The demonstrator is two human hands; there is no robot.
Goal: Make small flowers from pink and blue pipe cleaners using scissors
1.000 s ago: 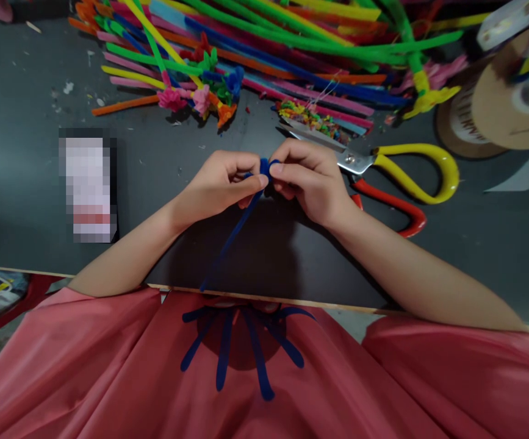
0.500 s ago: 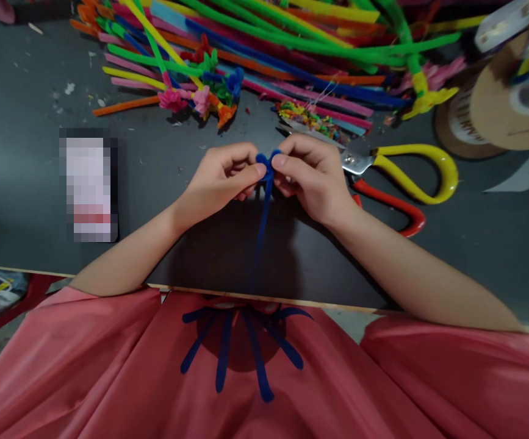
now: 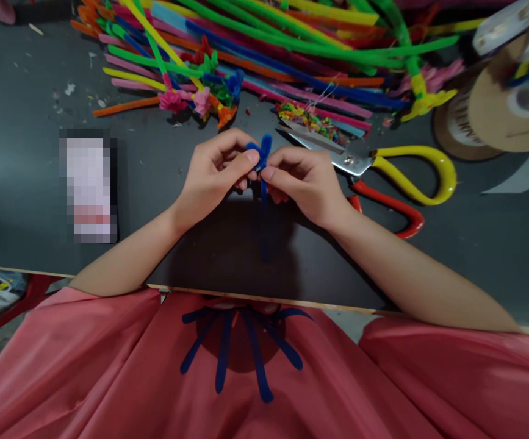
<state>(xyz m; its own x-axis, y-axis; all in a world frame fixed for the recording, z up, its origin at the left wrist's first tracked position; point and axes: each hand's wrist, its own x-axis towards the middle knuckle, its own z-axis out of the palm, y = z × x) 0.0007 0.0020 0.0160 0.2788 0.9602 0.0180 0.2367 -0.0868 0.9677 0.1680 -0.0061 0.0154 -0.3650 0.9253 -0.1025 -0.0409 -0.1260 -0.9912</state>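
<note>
A blue pipe cleaner (image 3: 266,145) is bent into loops at its top, and its straight tail hangs down over the table. My left hand (image 3: 216,167) pinches the left loop between thumb and fingers. Just below the loops, my right hand (image 3: 307,183) closes thumb and forefinger on the same pipe cleaner. Beside my right hand lie scissors (image 3: 360,164) with one yellow and one red handle, blades spread slightly apart. Several more blue pipe cleaners (image 3: 255,360) rest fanned out on the red cloth over my lap.
Many coloured pipe cleaners (image 3: 268,52) and small twisted flowers (image 3: 200,100) are heaped along the back of the dark table. Colourful clippings (image 3: 310,119) lie by the scissor blades. A blurred-out phone (image 3: 89,186) is at left, ribbon spools (image 3: 493,103) at right.
My right hand has slid down from the right loop to the stem below it. The right loop now stands up free, and my left hand has shifted slightly left.
</note>
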